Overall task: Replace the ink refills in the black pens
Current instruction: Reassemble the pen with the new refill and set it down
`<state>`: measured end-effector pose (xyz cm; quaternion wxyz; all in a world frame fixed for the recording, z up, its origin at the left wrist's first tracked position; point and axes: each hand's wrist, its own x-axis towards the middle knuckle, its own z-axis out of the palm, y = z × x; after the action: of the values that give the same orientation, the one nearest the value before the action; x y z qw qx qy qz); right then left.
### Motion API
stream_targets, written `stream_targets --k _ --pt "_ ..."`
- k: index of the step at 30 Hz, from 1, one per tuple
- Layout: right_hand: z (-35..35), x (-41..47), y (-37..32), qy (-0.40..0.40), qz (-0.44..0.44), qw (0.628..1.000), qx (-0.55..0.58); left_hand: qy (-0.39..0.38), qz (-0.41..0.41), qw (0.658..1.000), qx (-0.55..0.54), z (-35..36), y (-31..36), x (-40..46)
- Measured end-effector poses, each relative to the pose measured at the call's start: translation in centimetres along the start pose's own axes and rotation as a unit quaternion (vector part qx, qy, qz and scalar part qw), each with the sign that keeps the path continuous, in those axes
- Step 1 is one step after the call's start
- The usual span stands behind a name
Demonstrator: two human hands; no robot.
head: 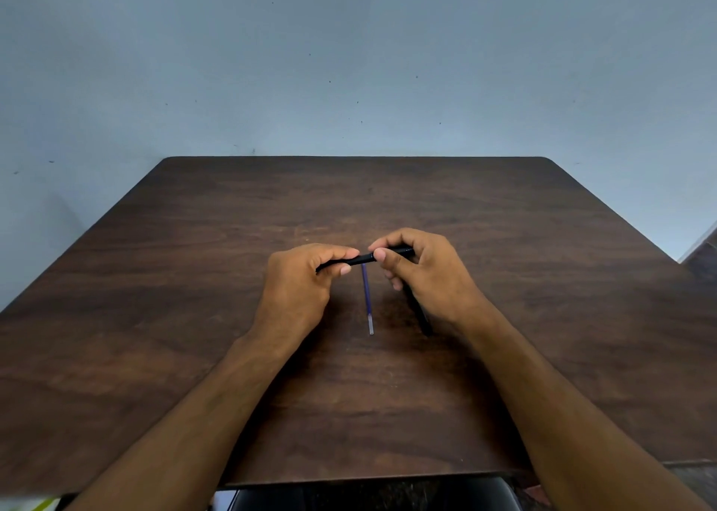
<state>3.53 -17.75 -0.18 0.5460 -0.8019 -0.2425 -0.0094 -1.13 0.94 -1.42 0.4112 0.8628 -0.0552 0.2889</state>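
A black pen [362,258] is held level above the middle of the brown wooden table [194,297]. My left hand [298,281] grips its left half between thumb and fingers. My right hand [419,270] pinches its right half with thumb and forefinger. Below the pen a thin blue ink refill [367,301] with a clear end lies on the table, pointing toward me. A second black pen [421,316] lies on the table, partly hidden under my right hand and wrist.
A plain pale blue wall [349,64] stands behind the table's far edge. A dark chair edge [368,497] shows below the table's near edge.
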Motion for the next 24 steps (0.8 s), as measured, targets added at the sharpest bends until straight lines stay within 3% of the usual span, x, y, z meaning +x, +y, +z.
stream_targets --k 16,24 --pt "0.9 0.4 0.4 -0.022 -0.002 0.995 0.092 0.046 0.032 0.998 0.005 0.3 0.2 -0.1" --pt "0.6 0.8 0.4 0.015 0.004 0.992 0.124 0.014 0.011 1.000 0.003 -0.1 1.3 -0.2"
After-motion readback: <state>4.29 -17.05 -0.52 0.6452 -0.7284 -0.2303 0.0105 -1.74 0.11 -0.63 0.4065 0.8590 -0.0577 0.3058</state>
